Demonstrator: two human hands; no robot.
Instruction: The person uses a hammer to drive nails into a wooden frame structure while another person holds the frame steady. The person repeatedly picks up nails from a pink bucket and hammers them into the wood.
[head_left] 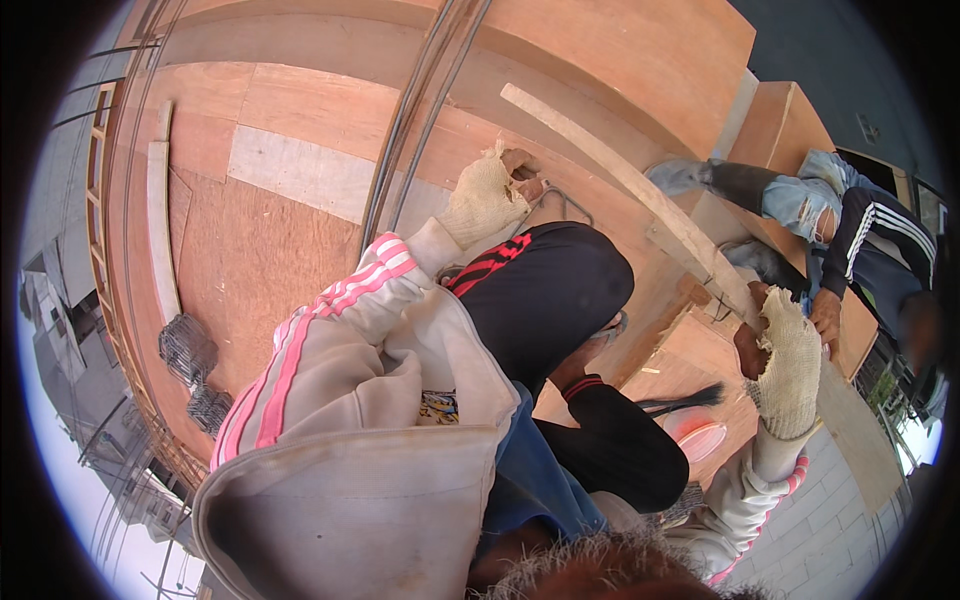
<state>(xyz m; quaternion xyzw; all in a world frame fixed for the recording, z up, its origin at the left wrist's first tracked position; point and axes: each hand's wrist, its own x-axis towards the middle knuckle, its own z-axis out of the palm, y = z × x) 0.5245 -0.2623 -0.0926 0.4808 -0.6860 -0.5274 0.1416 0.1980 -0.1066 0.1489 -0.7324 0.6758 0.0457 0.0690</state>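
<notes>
A worn cream knitted glove covers my left hand, held above the plywood beside my bent knee. Its bare fingertips are curled in, and a thin bent metal rod shows right by them; what is inside the fingers is hidden. On the right, my right hand, in a similar torn glove, is closed on a long narrow wooden strip. The strip slants from the upper middle down to this hand. Another person's hand is close beside my right hand.
A person in a dark striped jacket crouches at the right. Long steel bars cross the plywood surface. Bundles of wire lie at the left. Black strands and a round reddish object lie below the strip.
</notes>
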